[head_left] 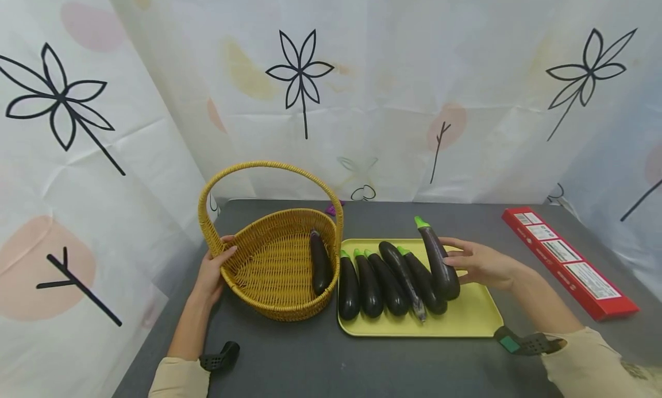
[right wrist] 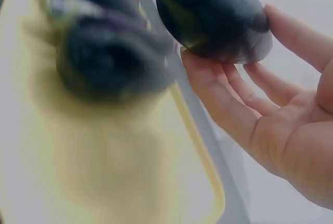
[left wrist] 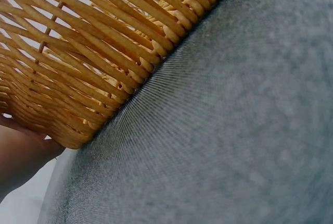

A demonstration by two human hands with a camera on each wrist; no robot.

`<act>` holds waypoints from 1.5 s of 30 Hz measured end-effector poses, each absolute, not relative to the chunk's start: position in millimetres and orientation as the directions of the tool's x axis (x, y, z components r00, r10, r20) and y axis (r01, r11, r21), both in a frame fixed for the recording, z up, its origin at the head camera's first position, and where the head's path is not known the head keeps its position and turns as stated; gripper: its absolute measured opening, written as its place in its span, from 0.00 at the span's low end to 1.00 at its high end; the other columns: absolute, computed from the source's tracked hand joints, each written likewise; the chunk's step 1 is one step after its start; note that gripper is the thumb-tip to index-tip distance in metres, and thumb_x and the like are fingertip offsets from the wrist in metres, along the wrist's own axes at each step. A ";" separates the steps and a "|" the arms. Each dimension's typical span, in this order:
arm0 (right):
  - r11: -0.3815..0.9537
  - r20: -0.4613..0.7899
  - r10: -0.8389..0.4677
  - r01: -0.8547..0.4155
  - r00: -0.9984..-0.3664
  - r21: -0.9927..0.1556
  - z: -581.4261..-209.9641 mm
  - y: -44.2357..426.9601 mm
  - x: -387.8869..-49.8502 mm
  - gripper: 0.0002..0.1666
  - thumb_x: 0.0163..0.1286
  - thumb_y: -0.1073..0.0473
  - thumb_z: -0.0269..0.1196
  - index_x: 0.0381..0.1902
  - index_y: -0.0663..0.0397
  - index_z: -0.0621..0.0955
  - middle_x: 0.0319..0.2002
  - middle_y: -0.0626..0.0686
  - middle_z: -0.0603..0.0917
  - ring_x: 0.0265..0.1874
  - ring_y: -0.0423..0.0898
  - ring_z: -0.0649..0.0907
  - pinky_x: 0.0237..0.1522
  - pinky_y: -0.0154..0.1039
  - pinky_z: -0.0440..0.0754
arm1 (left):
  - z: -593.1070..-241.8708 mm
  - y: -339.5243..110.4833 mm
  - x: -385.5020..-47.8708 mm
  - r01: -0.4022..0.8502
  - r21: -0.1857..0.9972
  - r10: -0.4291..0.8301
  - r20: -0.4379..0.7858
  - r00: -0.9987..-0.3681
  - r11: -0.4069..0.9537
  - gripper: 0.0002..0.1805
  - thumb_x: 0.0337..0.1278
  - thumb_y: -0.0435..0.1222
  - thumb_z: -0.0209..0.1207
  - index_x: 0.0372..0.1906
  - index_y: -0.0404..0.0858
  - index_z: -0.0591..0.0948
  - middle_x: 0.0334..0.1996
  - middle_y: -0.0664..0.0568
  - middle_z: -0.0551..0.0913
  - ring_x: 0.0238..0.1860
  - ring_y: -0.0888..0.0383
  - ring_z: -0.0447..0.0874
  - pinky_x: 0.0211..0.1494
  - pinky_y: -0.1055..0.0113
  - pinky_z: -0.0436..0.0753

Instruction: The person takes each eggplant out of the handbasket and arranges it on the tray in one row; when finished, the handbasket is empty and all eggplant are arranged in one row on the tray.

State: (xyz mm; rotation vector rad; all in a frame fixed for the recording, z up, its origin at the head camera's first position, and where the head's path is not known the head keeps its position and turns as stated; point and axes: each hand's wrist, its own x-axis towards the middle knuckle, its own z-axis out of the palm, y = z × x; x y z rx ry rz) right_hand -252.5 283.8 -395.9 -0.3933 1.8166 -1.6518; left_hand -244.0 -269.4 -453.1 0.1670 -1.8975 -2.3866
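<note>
My right hand (head_left: 481,264) holds an eggplant (head_left: 437,260) with a green stem cap, lifted over the right part of a yellow tray (head_left: 473,315). Thumb and fingers pinch its side in the right wrist view, where the dark eggplant (right wrist: 213,18) is seen from one end. Several more eggplants (head_left: 371,286) lie side by side on the tray's left part. At the left stands a wicker basket (head_left: 269,266) with a tall arched handle; one eggplant (head_left: 320,263) lies inside along its right wall. My left hand (head_left: 212,271) grips the basket's left side, thumb over the rim.
Tray and basket stand close together on a dark grey table (head_left: 289,363). A long red box (head_left: 569,263) lies at the right. Behind the basket sits a small purple thing (head_left: 333,207), partly hidden. A patterned white curtain (head_left: 393,99) hangs behind and at both sides.
</note>
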 end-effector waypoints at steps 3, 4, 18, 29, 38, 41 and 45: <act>0.173 -0.272 -0.610 0.210 -0.744 -0.962 -403.8 295.8 -257.0 0.42 0.75 0.63 0.50 0.73 0.65 0.38 0.56 0.56 0.75 0.53 0.50 0.78 0.53 0.55 0.72 | -453.2 -269.7 -244.5 -0.003 0.974 -0.138 -0.035 -0.990 -0.226 0.15 0.68 0.38 0.56 0.56 0.44 0.71 0.49 0.58 0.72 0.49 0.59 0.72 0.50 0.66 0.72; 0.181 -0.279 -0.608 0.213 -0.743 -0.960 -406.3 299.0 -258.1 0.42 0.75 0.63 0.50 0.73 0.65 0.37 0.56 0.56 0.75 0.53 0.50 0.78 0.53 0.54 0.73 | -453.1 -269.7 -244.5 -0.003 0.974 -0.139 -0.036 -0.990 -0.226 0.15 0.67 0.38 0.56 0.56 0.44 0.71 0.49 0.58 0.72 0.49 0.60 0.72 0.50 0.66 0.72; 0.255 -0.355 -0.564 0.252 -0.746 -0.934 -431.5 312.1 -262.8 0.44 0.74 0.61 0.55 0.72 0.70 0.41 0.61 0.66 0.66 0.53 0.53 0.77 0.52 0.54 0.74 | -451.1 -268.5 -244.9 -0.005 0.977 -0.150 -0.038 -0.988 -0.215 0.16 0.67 0.38 0.56 0.57 0.44 0.71 0.49 0.58 0.73 0.49 0.60 0.72 0.50 0.66 0.72; 0.309 -0.384 -0.540 0.248 -0.749 -0.918 -429.6 303.6 -261.6 0.40 0.72 0.61 0.57 0.71 0.70 0.50 0.61 0.67 0.68 0.52 0.52 0.77 0.51 0.54 0.75 | -451.4 -269.2 -244.9 -0.005 0.976 -0.149 -0.038 -0.988 -0.219 0.15 0.68 0.38 0.55 0.56 0.44 0.71 0.50 0.58 0.71 0.50 0.60 0.71 0.52 0.67 0.70; 0.424 -0.388 -0.497 0.173 -0.776 -0.889 -428.0 296.6 -258.7 0.36 0.71 0.56 0.59 0.67 0.74 0.61 0.64 0.71 0.64 0.57 0.57 0.73 0.51 0.54 0.75 | -452.9 -269.3 -244.4 0.001 0.977 -0.155 -0.033 -0.987 -0.214 0.14 0.68 0.37 0.55 0.55 0.44 0.72 0.49 0.58 0.72 0.49 0.60 0.72 0.51 0.67 0.71; 0.449 -0.390 -0.486 0.160 -0.782 -0.879 -428.1 296.8 -258.1 0.36 0.71 0.56 0.59 0.67 0.73 0.61 0.64 0.71 0.65 0.58 0.58 0.72 0.52 0.54 0.74 | -452.9 -269.3 -244.3 -0.004 0.978 -0.152 -0.037 -0.988 -0.211 0.15 0.68 0.38 0.56 0.56 0.44 0.72 0.50 0.58 0.72 0.49 0.60 0.72 0.51 0.67 0.70; 0.462 -0.395 -0.486 0.154 -0.780 -0.873 -426.8 297.2 -257.5 0.36 0.71 0.55 0.59 0.67 0.74 0.61 0.63 0.70 0.66 0.58 0.58 0.73 0.52 0.54 0.74 | -452.5 -269.1 -244.6 -0.010 0.978 -0.149 -0.042 -0.988 -0.210 0.16 0.67 0.38 0.56 0.57 0.43 0.70 0.50 0.58 0.71 0.50 0.60 0.71 0.52 0.67 0.70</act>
